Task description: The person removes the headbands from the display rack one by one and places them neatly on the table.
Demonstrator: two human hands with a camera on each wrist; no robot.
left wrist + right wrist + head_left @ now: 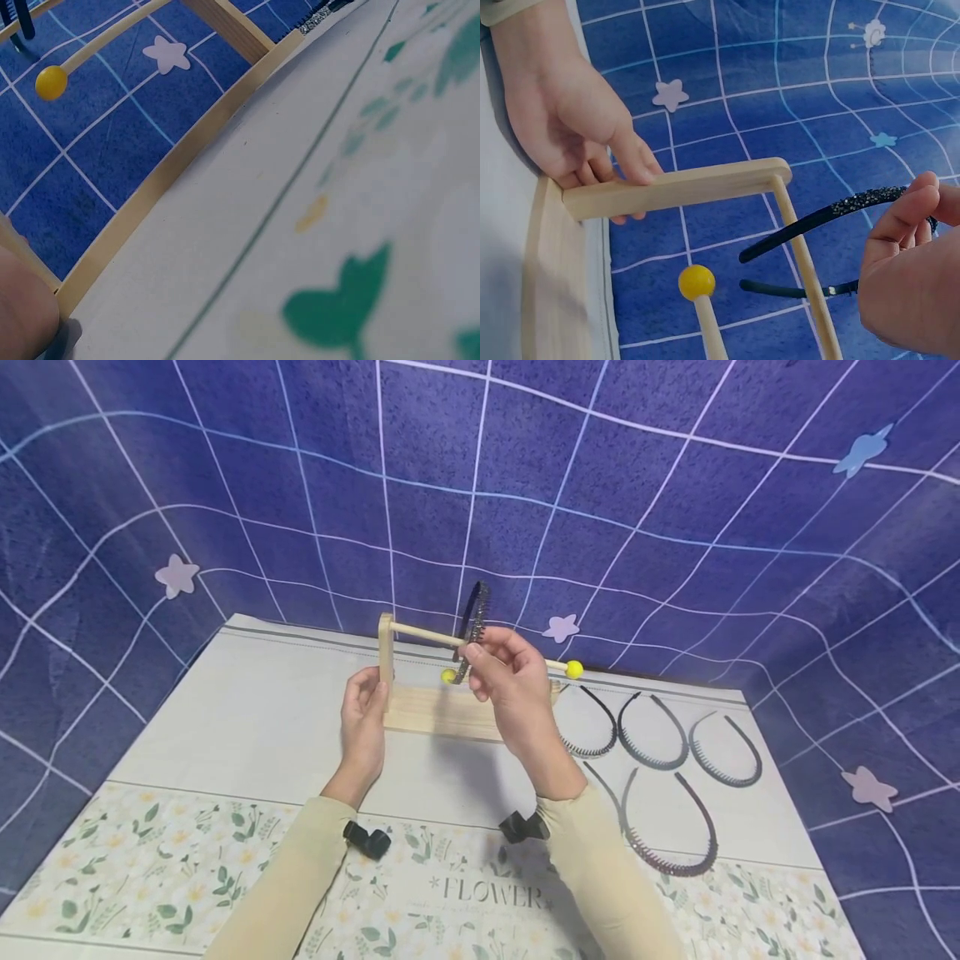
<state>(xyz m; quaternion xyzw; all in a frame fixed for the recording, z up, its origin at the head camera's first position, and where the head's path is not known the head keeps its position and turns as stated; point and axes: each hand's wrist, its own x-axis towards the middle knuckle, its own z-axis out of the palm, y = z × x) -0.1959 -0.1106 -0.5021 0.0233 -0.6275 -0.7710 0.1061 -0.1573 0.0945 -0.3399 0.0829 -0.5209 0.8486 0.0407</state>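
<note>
My left hand (363, 718) grips the upright post (386, 656) of a pale wooden stand, its thumb on the near side. A thin rod (423, 632) runs from the post's top to a yellow ball (574, 670) at its end. In my right hand (521, 697), thumb and fingers pinch a black toothed headband (870, 199) with a glittery band. The headband's open ends point down toward the base, one leg crossing in front of the rod and the other behind it in the right wrist view. A second yellow ball (697, 283) tips a lower rod.
Several dark toothed headbands lie on the table's right side, including a brownish headband (712, 827) near the front. The stand's flat base (427, 710) rests on the white table covering (247, 718). A blue gridded curtain (420, 460) with star shapes rises behind.
</note>
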